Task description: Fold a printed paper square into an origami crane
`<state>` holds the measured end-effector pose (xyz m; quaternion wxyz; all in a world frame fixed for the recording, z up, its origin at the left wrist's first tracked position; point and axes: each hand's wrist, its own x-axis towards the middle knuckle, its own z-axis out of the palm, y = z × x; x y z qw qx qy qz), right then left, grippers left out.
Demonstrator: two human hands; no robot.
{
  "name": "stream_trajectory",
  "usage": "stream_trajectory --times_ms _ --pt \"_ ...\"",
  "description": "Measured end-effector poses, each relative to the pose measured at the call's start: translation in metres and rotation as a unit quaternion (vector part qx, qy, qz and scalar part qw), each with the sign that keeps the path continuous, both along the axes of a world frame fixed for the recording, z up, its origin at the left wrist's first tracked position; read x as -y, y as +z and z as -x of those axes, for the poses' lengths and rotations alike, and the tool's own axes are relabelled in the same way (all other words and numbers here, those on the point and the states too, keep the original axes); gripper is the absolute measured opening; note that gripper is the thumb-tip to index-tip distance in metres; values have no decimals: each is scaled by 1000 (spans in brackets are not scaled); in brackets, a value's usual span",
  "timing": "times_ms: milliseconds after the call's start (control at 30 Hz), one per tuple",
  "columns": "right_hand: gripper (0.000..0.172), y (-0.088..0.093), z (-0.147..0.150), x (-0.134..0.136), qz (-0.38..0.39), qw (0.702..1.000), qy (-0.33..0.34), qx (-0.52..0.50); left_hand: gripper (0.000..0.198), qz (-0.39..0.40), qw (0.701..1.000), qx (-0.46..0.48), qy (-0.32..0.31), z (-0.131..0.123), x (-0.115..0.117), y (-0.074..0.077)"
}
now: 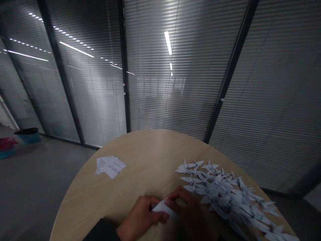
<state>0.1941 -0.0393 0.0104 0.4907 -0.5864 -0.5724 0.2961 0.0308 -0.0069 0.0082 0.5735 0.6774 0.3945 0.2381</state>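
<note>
A small piece of white folded paper lies on the round wooden table near its front edge. My left hand is closed on the paper's left side, thumb and fingers pinching it. My right hand presses and pinches the paper's right side with curled fingers. Right of my hands spreads a large pile of white folded paper cranes. A small stack of flat white paper sheets lies on the table at the left, apart from both hands.
Glass walls with closed blinds and dark frames stand behind the table. Grey floor lies to the left, with a blue bin and a red and blue object at the far left.
</note>
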Motion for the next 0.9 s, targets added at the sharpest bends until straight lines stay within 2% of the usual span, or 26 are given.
stream_trajectory --times_ms 167,300,467,667,900 --pt "19 -3 -5 -5 44 998 -34 -21 18 -7 993 38 108 1 -10 -6" --pt "23 -10 -8 -11 54 997 -36 -44 34 19 978 113 176 1 -16 -8" --pt "18 -14 -9 -13 60 997 -25 -39 46 78 952 225 194 1 -18 1" --pt "20 -12 -4 -11 53 999 -1 0 45 70 947 214 228 4 -19 -1" --pt "19 -9 -2 -7 49 999 1 -1 45 61 953 228 188 4 -19 -3"
